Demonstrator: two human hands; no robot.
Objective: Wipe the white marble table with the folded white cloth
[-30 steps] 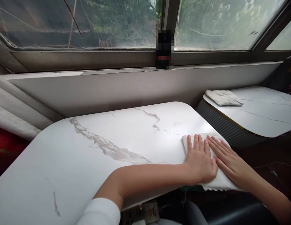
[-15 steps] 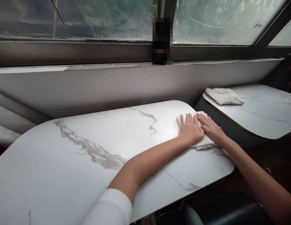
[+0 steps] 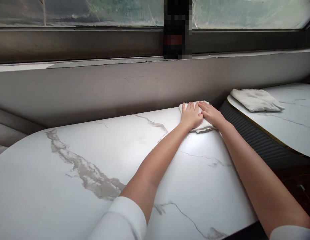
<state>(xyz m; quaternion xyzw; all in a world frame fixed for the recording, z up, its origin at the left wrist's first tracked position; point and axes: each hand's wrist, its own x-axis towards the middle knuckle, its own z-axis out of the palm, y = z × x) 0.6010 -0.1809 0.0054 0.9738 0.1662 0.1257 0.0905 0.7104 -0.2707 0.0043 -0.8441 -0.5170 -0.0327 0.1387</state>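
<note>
A folded white cloth [image 3: 205, 126] lies at the far right corner of a white marble-patterned table [image 3: 77, 150]. On top of it my left hand [image 3: 191, 116] rests flat with its fingers spread. My right hand [image 3: 210, 114] presses on the cloth's right part, fingers stretched out, its thumb side touching my left hand. Both arms reach forward over the table, and the hands hide much of the cloth.
A second folded cloth [image 3: 257, 100] sits on another marble-patterned table [image 3: 300, 116] at the right. Dark ribbed panelling [image 3: 255, 130] shows between the tables. Behind runs a grey wall [image 3: 107, 86] under a window frame [image 3: 82, 43], with a blurred-out dark object [image 3: 177, 33] at its middle.
Both hands and the cloth under them have slid away from me, toward the wall-side edge of the table. The view has tilted down and moved closer.
</note>
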